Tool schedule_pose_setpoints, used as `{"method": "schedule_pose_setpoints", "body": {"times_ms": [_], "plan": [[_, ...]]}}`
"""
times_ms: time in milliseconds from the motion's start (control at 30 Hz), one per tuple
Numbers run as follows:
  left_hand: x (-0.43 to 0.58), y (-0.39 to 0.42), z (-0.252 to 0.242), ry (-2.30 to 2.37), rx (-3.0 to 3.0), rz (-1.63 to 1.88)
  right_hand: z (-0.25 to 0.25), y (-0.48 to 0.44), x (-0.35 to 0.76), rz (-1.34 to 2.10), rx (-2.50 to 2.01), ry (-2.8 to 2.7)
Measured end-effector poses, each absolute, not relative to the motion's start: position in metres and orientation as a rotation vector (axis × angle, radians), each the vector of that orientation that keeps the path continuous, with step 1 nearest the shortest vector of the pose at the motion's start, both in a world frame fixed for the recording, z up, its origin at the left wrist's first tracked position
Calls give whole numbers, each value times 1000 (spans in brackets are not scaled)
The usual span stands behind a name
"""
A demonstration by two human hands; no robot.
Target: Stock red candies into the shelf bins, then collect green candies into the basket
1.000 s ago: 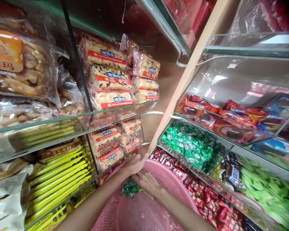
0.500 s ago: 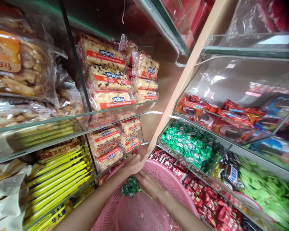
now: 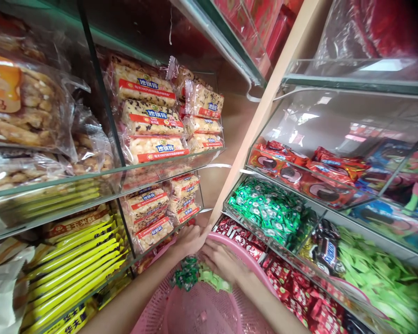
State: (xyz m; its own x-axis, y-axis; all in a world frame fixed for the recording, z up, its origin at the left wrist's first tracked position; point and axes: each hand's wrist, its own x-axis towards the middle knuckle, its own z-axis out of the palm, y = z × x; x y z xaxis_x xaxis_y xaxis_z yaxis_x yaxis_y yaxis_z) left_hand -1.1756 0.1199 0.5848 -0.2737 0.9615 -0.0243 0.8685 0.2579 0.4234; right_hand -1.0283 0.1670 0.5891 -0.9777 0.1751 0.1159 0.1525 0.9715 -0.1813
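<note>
My left hand (image 3: 192, 239) lies palm down over the far rim of a pink mesh basket (image 3: 256, 265). One finger stretches out toward the wooden post; the other fingertips are partly hidden. Beside it, inside the rim, my right hand (image 3: 218, 258) has its fingers extended and slightly apart. Below the hands, dark green wrapped candies (image 3: 186, 274) lie at the basket's far end. Light green wrapped candies (image 3: 213, 279) rest right beside them, close under my right hand. I see nothing gripped in either hand.
Wrapped sachima bars (image 3: 153, 116) fill glass shelves on the left, above yellow packets (image 3: 80, 264). The wooden post (image 3: 242, 157) rises behind the basket. On the right are bins of green candies (image 3: 268, 208), light green packets (image 3: 372, 269) and red packets (image 3: 296, 292).
My right hand has shifted slightly right, exposing more of the light green candies. My left hand stays near the far rim. The view has shifted a little.
</note>
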Motion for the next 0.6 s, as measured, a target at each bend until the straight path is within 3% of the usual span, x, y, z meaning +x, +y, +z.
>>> {"method": "schedule_pose_setpoints", "body": {"times_ms": [333,600], "plan": [[-1177,118,591,2261,1650,507,709,225,-992,103,-497,-2672],[-1176,114,591,2303,1624,502,708,284,-989,69,-670,-2812]]}}
